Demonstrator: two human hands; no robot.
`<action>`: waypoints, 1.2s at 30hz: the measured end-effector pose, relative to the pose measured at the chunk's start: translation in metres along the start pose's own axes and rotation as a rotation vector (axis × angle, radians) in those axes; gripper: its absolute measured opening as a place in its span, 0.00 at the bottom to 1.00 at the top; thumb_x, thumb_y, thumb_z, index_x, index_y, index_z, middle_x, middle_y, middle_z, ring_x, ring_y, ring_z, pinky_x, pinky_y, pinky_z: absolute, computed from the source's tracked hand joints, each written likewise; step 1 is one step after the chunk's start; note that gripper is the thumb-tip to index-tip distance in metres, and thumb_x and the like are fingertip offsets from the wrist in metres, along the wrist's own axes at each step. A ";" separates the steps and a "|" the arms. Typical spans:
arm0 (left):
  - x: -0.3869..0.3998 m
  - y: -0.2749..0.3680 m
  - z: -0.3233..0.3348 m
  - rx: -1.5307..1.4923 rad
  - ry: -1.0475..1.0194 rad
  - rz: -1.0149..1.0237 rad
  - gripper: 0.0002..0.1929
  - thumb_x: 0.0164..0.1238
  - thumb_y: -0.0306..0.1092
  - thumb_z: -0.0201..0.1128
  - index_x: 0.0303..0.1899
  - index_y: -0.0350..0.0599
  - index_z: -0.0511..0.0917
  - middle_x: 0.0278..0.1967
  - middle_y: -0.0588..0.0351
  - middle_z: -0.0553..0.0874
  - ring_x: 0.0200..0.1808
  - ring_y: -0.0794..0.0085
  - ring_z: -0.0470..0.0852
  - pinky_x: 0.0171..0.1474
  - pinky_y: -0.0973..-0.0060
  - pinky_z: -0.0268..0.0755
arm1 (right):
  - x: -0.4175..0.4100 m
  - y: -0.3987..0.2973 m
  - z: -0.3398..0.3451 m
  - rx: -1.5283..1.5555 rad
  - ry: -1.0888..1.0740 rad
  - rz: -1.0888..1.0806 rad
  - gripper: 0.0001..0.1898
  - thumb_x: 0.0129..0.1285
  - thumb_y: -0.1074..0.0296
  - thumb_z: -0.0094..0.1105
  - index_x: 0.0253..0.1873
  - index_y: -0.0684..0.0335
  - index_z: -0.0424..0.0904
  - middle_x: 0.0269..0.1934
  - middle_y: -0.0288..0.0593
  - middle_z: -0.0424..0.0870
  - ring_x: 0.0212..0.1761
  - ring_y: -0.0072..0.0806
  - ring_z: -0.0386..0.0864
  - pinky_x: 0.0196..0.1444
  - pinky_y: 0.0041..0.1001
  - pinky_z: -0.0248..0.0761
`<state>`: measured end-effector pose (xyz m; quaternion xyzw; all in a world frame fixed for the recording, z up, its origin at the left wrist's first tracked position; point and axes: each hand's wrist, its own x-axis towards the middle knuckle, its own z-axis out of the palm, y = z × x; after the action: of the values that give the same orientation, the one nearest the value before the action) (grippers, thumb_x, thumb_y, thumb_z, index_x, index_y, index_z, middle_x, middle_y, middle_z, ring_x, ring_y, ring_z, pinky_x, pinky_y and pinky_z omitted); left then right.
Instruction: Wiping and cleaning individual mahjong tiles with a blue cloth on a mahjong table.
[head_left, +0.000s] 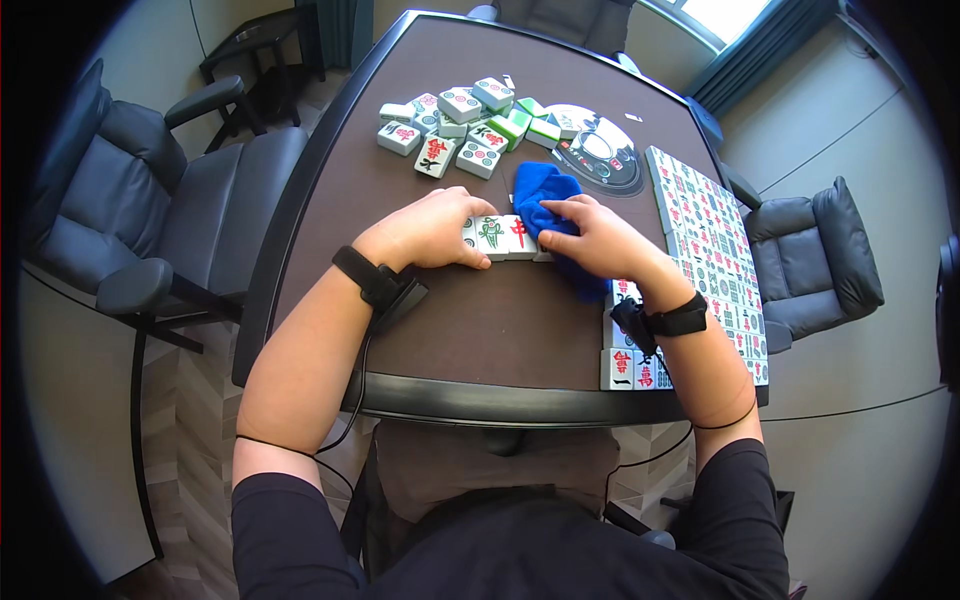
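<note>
A short row of mahjong tiles lies face up in front of me, one marked in green and one in red. My left hand grips its left end, thumb at the near side and fingers at the far side, partly covering a tile there. A crumpled blue cloth is under the fingers of my right hand, which holds it against the row's right end. The cloth and hand hide that end of the row. Beyond my hands sits a loose heap of tiles, some face up and some showing green backs.
A large block of face-up tiles lines the table's right side, partly behind my right forearm. The round centre panel of the mahjong table lies past the cloth. Padded chairs stand around it. Cables run from the wrist straps.
</note>
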<state>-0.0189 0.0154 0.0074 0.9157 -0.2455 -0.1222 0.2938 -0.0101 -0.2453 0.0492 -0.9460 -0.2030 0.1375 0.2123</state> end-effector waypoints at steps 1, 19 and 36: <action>0.002 0.001 0.001 -0.002 -0.001 0.003 0.37 0.55 0.45 0.81 0.67 0.49 0.78 0.55 0.46 0.81 0.61 0.51 0.79 0.67 0.63 0.71 | -0.005 -0.004 0.006 -0.112 0.042 -0.056 0.33 0.69 0.50 0.65 0.71 0.64 0.75 0.67 0.61 0.76 0.67 0.53 0.77 0.70 0.39 0.71; -0.009 0.009 -0.015 -0.157 -0.230 0.041 0.49 0.52 0.46 0.83 0.76 0.50 0.67 0.64 0.39 0.79 0.68 0.50 0.77 0.70 0.61 0.70 | -0.030 -0.009 0.000 1.500 -0.016 -0.189 0.20 0.70 0.79 0.65 0.65 0.66 0.78 0.57 0.40 0.85 0.51 0.21 0.85 0.54 0.21 0.81; 0.006 0.032 -0.014 -1.014 0.269 0.351 0.10 0.79 0.27 0.61 0.56 0.38 0.77 0.47 0.55 0.87 0.49 0.73 0.85 0.56 0.74 0.78 | -0.046 -0.012 -0.032 1.398 0.263 -0.716 0.15 0.68 0.83 0.64 0.58 0.67 0.82 0.56 0.43 0.84 0.60 0.28 0.83 0.66 0.28 0.77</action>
<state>-0.0207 -0.0044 0.0372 0.6123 -0.2653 -0.0564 0.7426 -0.0431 -0.2664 0.0911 -0.4794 -0.3344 0.0435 0.8102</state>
